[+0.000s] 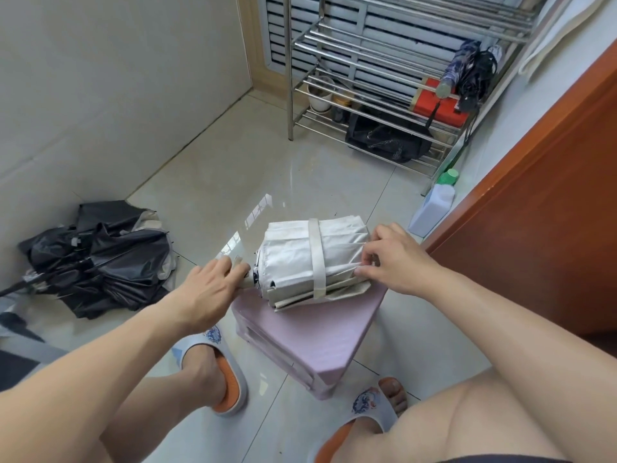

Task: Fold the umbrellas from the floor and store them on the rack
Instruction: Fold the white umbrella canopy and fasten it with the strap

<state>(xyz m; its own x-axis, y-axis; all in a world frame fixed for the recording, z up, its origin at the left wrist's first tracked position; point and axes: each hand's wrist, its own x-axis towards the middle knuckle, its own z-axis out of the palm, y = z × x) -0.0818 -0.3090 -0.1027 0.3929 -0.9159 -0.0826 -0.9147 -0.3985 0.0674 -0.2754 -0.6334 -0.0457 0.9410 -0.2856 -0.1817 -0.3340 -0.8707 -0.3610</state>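
Head view — we see a white umbrella [310, 259], folded into a pleated bundle, strap [316, 259] wrapped round it, lying on a smooth lilac box [314, 335] | left hand [203, 289] grips its handle end | right hand [397, 259] fingers [362, 271] pinch the fabric folds | crumpled black umbrellas [96, 259] on glossy tiled floor [233, 175] — steel-bar rack [360, 61] behind.

A pink box [320, 332] sits on the shiny tile floor [267, 168]. A white bottle [432, 207] with a green cap [448, 177] stands by the brown door [551, 208]. Far back sit a red box [440, 103], a black bag [387, 138] and a white pot [320, 96].
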